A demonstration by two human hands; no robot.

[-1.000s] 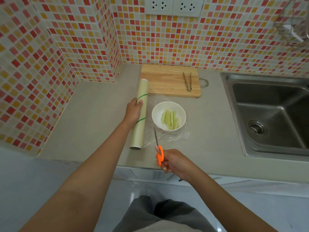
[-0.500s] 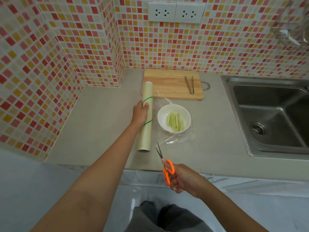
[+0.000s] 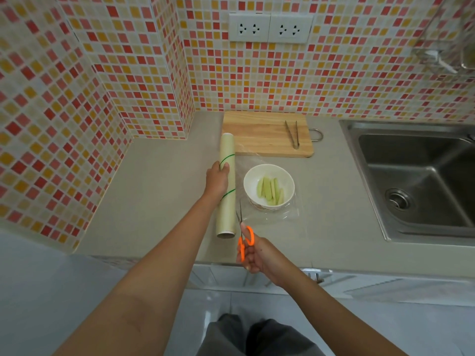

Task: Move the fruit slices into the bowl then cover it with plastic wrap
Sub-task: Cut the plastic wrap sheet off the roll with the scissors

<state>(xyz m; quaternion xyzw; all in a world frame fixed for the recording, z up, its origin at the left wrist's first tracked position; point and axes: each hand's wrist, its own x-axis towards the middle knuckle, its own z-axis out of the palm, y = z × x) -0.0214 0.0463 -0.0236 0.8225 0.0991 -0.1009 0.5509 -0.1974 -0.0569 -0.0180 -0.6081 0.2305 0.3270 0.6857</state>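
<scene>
Bare forearms, grey trousers [image 3: 257,337]

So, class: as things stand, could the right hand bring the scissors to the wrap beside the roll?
Probably yes. The right hand holds the scissors with blades pointing at the plastic wrap between roll and bowl; nothing lies between. The left hand pins the roll.

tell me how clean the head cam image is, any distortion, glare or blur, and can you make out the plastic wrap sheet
Head view: wide-angle bending curves the tiled walls and the counter edge; lighting is soft and even, shadows faint; mild glare inside the sink; the upper right corner is blurred; the plastic wrap sheet over the bowl shows only through creases and faint sheen; the scissors and both hands look sharp.
</scene>
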